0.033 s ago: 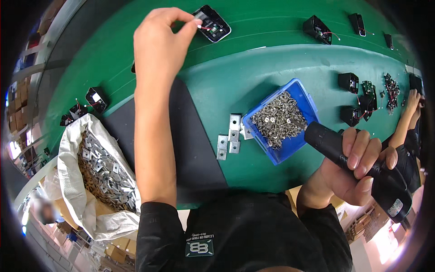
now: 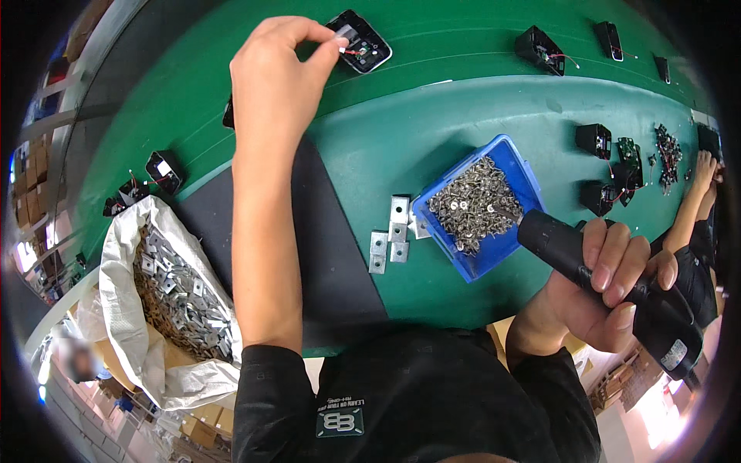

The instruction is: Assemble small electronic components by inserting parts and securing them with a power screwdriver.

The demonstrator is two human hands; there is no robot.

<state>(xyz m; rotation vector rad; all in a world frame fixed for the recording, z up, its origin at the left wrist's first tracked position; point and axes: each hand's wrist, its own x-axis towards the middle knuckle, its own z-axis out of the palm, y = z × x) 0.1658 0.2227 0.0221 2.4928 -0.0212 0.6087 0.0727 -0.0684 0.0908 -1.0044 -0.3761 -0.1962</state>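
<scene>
Nothing had shifted between the two looks; both hands sat where they had been. Reaching far across the green belt [image 2: 432, 131], the person's left hand [image 2: 282, 73] had its thumb and forefinger pinched narrow on a small pale piece, right against the near edge of an open black housing [image 2: 359, 40] with wiring showing inside. Whether the piece touched the housing I could not tell. The right hand [image 2: 610, 289] was wrapped firmly round a black electric screwdriver [image 2: 594, 270], whose tip pointed into a blue bin [image 2: 502, 255] full of silver screws [image 2: 471, 204]. Just beside the bin's left wall lay several small square metal plates [image 2: 391, 231], near the edge of a dark mat [image 2: 324, 255]. At the person's left stood a white sack [image 2: 123, 309], open and heaped with more such plates. Further along the belt sat other black housings [image 2: 594, 140] and circuit boards, and at the far right another worker's hand [image 2: 704, 166] rested on the belt.
</scene>
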